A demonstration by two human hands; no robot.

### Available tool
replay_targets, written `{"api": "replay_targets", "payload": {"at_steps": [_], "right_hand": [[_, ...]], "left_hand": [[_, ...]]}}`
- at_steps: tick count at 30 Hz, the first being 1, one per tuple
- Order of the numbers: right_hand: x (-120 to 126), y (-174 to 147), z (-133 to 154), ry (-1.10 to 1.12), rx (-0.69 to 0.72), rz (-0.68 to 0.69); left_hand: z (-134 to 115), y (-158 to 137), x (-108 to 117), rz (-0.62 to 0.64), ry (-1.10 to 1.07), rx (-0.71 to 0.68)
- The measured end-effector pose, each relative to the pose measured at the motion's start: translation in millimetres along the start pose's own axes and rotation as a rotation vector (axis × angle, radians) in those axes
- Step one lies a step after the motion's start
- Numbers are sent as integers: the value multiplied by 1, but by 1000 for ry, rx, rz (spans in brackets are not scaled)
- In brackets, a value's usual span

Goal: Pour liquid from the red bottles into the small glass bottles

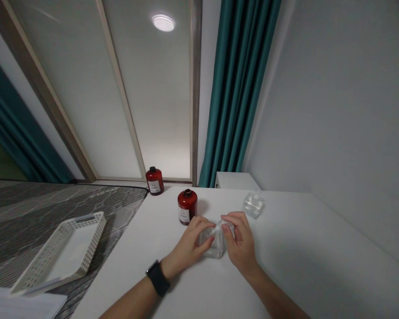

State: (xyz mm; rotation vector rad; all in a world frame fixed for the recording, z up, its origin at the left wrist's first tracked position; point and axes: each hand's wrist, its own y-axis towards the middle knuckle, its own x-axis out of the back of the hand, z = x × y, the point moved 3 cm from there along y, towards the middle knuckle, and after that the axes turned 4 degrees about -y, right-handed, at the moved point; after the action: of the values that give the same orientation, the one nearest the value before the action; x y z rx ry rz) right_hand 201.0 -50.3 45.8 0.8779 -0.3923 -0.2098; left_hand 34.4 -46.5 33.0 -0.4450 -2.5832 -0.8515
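A clear glass bottle (216, 249) stands on the white table in front of me. My left hand (197, 241) grips it from the left side, thumb and fingers around its body. My right hand (240, 241) pinches a clear stopper (226, 224) at the bottle's top right; whether it touches the neck I cannot tell. Just beyond my left hand is a dark red bottle (187, 204) with a white label and an uncapped-looking neck. A second clear glass bottle (253, 204) lies farther back, to the right of my right hand.
Another red bottle (154, 181) with a black cap stands at the table's far left corner. A white perforated basket (93, 239) and some papers (26, 305) are to the left, lower than the white table (146, 248). Behind it are a white cabinet (236, 180) and a teal curtain (236, 88).
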Motion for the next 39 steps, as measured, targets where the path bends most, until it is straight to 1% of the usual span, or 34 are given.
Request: {"api": "replay_targets", "payload": {"at_steps": [3, 8, 11, 13, 20, 26, 29, 32, 35, 39], "right_hand": [[0, 1, -2, -20, 2, 1], [-4, 4, -4, 1, 20, 134], [-3, 5, -3, -6, 63, 161], [-1, 5, -3, -21, 87, 154], [4, 6, 1, -42, 135, 26], [1, 3, 10, -52, 222, 7], [0, 3, 14, -64, 244, 10], [2, 4, 12, -67, 212, -16], [4, 5, 4, -69, 116, -67], [1, 4, -6, -38, 29, -47]], "left_hand": [[1, -1, 0, 5, 4, -6], [2, -1, -1, 5, 2, -9], [2, -1, -1, 4, -5, -8], [2, -1, -1, 7, -8, -5], [2, -1, -1, 14, -2, -7], [1, -1, -1, 4, 5, -6], [0, -1, -1, 14, 9, -2], [1, -1, -1, 14, 9, -4], [3, -1, -1, 11, 16, -12], [4, -3, -1, 10, 19, -14]]}}
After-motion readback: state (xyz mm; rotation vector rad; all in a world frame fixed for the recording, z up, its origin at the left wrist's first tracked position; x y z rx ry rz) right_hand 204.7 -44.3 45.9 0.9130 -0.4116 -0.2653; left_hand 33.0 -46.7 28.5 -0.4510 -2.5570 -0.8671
